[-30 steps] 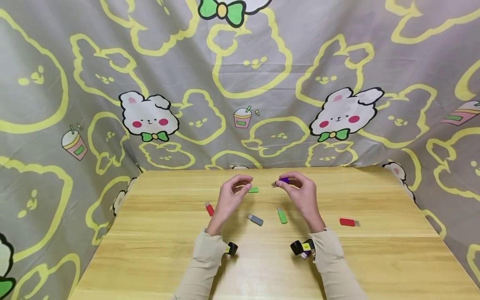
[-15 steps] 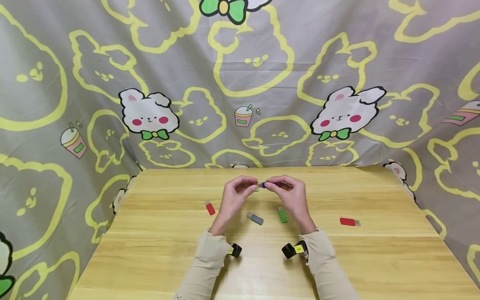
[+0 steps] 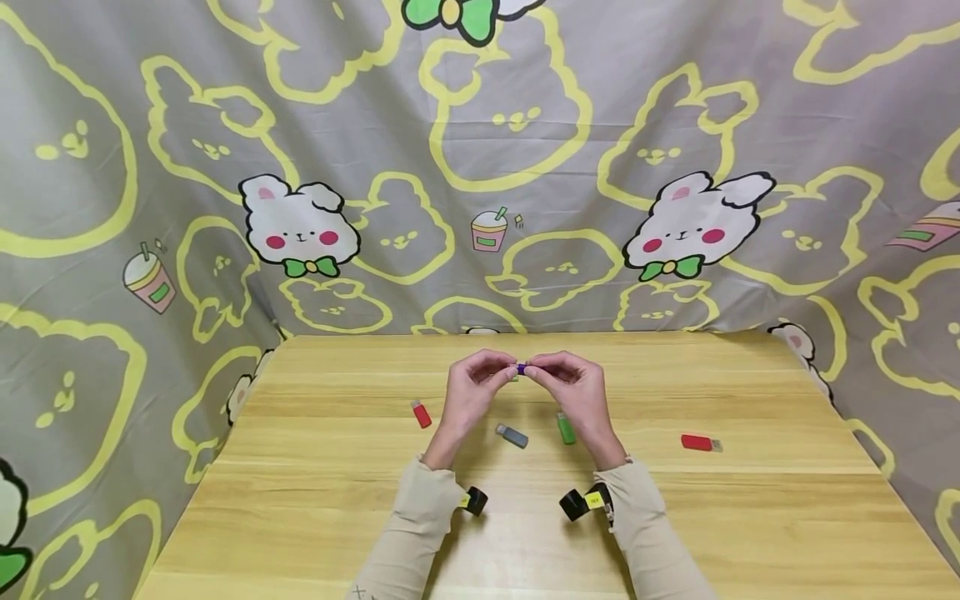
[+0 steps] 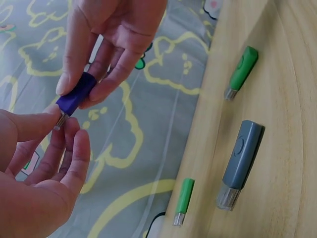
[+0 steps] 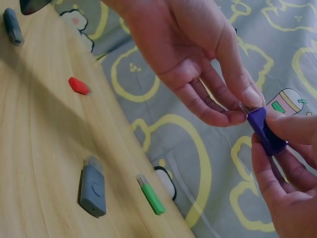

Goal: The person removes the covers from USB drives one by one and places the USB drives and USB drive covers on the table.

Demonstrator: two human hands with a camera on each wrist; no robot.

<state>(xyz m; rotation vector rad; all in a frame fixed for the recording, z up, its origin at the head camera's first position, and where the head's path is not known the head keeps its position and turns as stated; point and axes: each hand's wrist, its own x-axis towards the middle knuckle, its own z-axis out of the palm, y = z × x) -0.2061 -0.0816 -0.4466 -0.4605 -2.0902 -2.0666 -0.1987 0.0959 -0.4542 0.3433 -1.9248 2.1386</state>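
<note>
The head camera looks forward and down from above the person's chest, taking in the whole wooden worktop (image 3: 750, 517), both forearms, and a cartoon-rabbit curtain (image 3: 150, 167) behind and to the sides. It sits well back, so the hands appear small at centre.

The left wrist camera is very near and tilted, looking past the left hand (image 4: 39, 168) to the right hand (image 4: 114, 44) and the worktop's far edge.

The right wrist camera is equally close, looking the opposite way, across the right hand (image 5: 287, 173) to the left hand (image 5: 198, 54).

All three views share the purple USB stick (image 3: 521, 367) between the hands, and the grey stick (image 3: 512, 435) lying on the worktop.
</note>
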